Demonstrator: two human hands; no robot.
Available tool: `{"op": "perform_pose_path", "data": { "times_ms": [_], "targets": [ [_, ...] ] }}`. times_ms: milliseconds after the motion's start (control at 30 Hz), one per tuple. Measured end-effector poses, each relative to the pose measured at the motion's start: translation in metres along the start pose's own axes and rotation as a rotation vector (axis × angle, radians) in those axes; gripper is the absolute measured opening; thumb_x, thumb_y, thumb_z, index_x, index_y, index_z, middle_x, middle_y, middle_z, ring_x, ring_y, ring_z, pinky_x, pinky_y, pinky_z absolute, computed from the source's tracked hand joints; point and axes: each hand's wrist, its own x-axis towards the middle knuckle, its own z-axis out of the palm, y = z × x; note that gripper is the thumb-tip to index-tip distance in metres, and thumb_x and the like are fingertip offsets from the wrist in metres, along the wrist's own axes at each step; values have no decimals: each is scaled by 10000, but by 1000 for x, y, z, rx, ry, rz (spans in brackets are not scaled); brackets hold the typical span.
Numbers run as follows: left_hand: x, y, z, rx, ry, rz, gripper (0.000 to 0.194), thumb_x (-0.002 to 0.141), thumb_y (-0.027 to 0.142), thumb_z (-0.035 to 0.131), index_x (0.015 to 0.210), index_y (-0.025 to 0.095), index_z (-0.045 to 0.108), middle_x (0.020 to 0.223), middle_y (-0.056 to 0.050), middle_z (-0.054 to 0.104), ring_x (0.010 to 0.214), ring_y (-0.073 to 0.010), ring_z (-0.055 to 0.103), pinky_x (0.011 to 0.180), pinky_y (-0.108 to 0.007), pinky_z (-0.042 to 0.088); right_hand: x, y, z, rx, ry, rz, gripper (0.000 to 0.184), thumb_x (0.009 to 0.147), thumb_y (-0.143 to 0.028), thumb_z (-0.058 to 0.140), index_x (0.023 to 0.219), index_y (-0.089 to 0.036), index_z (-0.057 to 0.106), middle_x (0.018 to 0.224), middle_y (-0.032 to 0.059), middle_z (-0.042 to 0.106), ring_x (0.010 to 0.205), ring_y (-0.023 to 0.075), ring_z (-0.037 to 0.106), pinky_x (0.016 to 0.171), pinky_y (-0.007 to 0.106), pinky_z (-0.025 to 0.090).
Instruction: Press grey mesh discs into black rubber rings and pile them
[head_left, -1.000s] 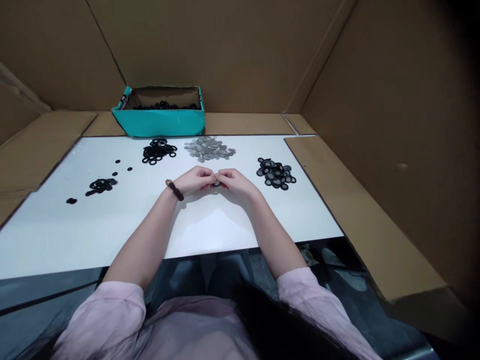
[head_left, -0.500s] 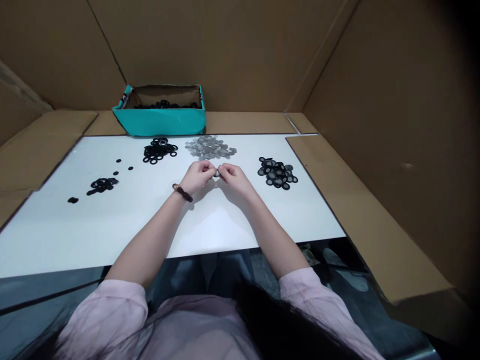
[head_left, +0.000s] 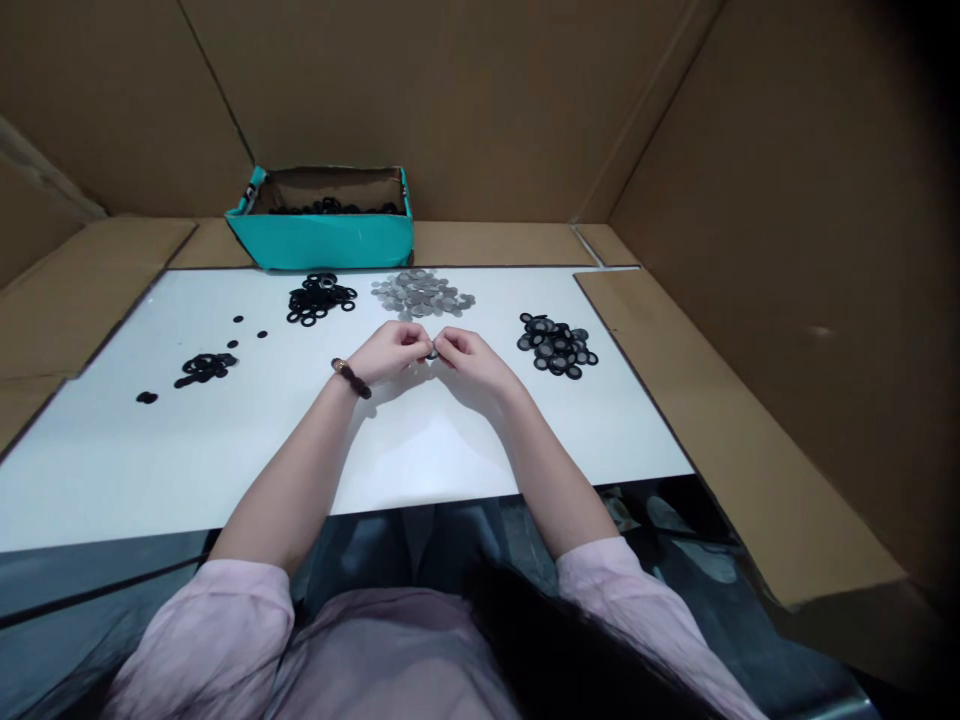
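Both grips are closed in a fingertip pinch: the left grip and the right grip meet over a small round piece, held between them just above or on the worktop. The step in hand looks like fingertip handling of this one piece. From here, any move calls for a light, even pinch from both sides, with the piece kept level, since something so small could slip or tip.

Just beyond the grips lies a pile of flat grey discs; beyond and to the left of them is a pile of black rings. Well to the right of the right grip sits a heap of dark-rimmed discs with grey centres. Far left of the left grip are a smaller black cluster and a few loose black pieces. Farther beyond, a teal box holds more dark rings.

The fingers cover most of the held piece, so I cannot tell whether it is one part or two together. The box's front wall hides its lower contents, and overlapping pieces in the heaps cannot be counted.
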Motion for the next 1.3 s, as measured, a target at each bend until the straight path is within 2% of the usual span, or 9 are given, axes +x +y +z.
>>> {"op": "perform_pose_path", "data": {
  "times_ms": [167,333,433,567,667,867,1067,1167,1300],
  "targets": [
    [4,-2,6,-15,162,59,112,607,257,524,581,152,553,575,9,539,556,-93,459,537,-219,359,2,2,-1,35,49,39,274,827,-335,544,610,-184,469,533,-49,389,542,92,341,539,239,273],
    [6,-6,17,-26,345,75,138,639,292,524,603,159,533,610,1,557,589,-99,465,568,-221,377,1,3,10,163,159,76,286,848,-381,530,645,-197,445,553,-42,412,531,94,364,535,237,313],
    [6,-7,15,-9,293,72,147,650,300,514,619,159,544,627,-6,574,602,-108,485,580,-225,389,0,3,12,178,173,79,231,866,-334,481,680,-202,443,566,-40,418,529,98,367,530,234,312],
    [3,-6,7,75,144,63,148,635,283,528,645,149,590,650,-15,604,627,-123,519,596,-232,405,-1,2,6,-32,78,20,235,852,-274,447,630,-200,426,570,-33,421,569,109,377,556,241,294],
    [3,-6,4,112,100,50,156,624,281,521,652,149,599,629,-12,598,617,-130,522,598,-240,404,-2,1,2,-134,48,-10,236,835,-257,440,608,-199,410,576,-32,412,600,115,378,579,246,288],
    [5,-7,8,123,224,104,155,652,304,518,612,159,555,647,-18,602,664,-136,520,644,-247,401,0,5,3,-16,95,12,213,844,-291,458,655,-193,456,571,-39,422,567,105,384,569,244,306],
    [5,-4,22,92,419,100,137,712,291,504,654,169,521,669,-5,588,663,-125,511,670,-248,405,4,6,13,212,203,69,112,822,-287,536,785,-204,471,614,-43,489,558,95,458,581,235,381],
    [6,-3,23,45,406,80,127,710,287,518,653,174,505,643,9,557,649,-121,498,656,-244,401,4,3,16,244,279,19,122,785,-231,568,871,-213,484,672,-45,515,597,90,494,622,232,413],
    [7,-3,20,-19,362,64,136,681,303,539,646,177,502,621,18,518,626,-119,472,621,-244,381,2,0,15,212,310,-66,82,765,-200,554,845,-199,540,779,-6,574,683,99,526,672,245,436]
  ]
}}
